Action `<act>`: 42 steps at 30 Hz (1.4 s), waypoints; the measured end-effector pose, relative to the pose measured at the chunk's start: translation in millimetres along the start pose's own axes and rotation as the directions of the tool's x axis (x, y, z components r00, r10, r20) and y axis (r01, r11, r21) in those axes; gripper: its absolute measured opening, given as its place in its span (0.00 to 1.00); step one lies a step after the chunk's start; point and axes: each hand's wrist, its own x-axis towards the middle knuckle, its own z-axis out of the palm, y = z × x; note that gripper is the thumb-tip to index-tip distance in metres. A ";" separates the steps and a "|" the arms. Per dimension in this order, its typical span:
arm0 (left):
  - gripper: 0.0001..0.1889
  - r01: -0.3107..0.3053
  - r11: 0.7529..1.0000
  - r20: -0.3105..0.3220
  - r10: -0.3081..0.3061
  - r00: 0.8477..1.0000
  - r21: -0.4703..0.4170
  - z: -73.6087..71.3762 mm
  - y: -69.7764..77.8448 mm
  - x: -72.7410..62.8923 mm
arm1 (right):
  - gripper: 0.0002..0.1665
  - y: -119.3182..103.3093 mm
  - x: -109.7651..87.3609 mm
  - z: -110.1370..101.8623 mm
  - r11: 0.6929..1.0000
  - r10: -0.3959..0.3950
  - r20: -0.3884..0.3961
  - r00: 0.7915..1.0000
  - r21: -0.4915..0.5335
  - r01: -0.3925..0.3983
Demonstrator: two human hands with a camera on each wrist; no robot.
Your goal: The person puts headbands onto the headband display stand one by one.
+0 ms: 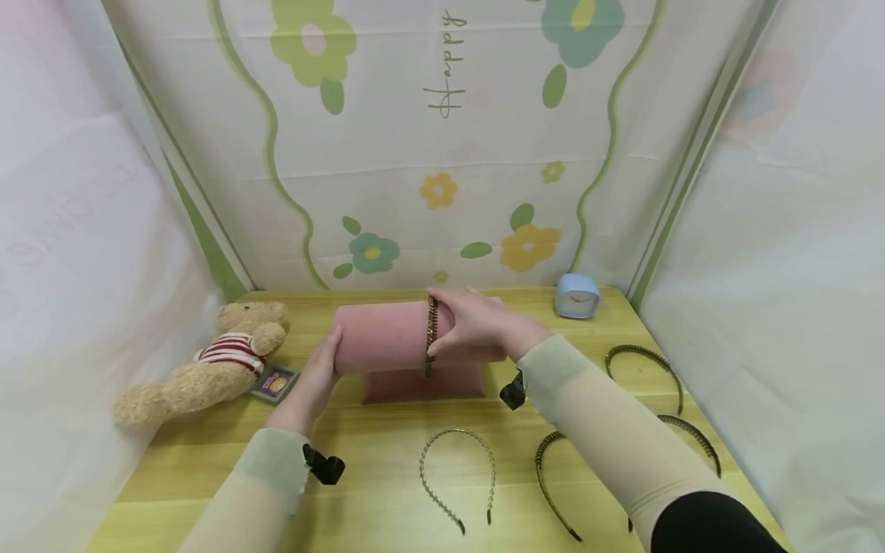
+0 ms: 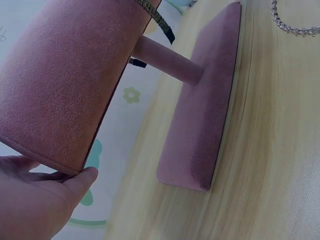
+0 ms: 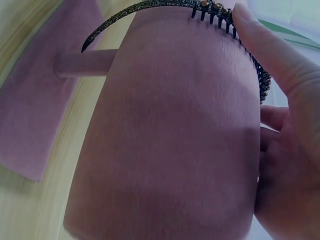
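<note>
The table (image 1: pixel 373 499) has a pale headband (image 1: pixel 456 430) and some darker headbands (image 1: pixel 650 353) lying off the stand, so those look not yet done. The pink stand (image 1: pixel 380 338) has one beaded headband (image 1: pixel 432 330) around its roll; that one looks nearly done. The stand is fuzzy, with a fat round roll on a thin post. The right hand (image 1: pixel 477 315) pinches the beaded headband between thumb and fingers. The left hand (image 1: pixel 314 384) touches the roll's end, but some fingers are hidden, so I can't tell if it grips. The beaded headband is a curve with shiny bumps and little teeth, like a comb.
</note>
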 end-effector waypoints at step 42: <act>0.39 -0.013 0.997 0.016 0.012 1.000 0.073 -1.3 -1.0 -1.9 | 0.69 -59.2 48.6 12.3 0.979 -0.180 0.071 0.981 0.111 0.172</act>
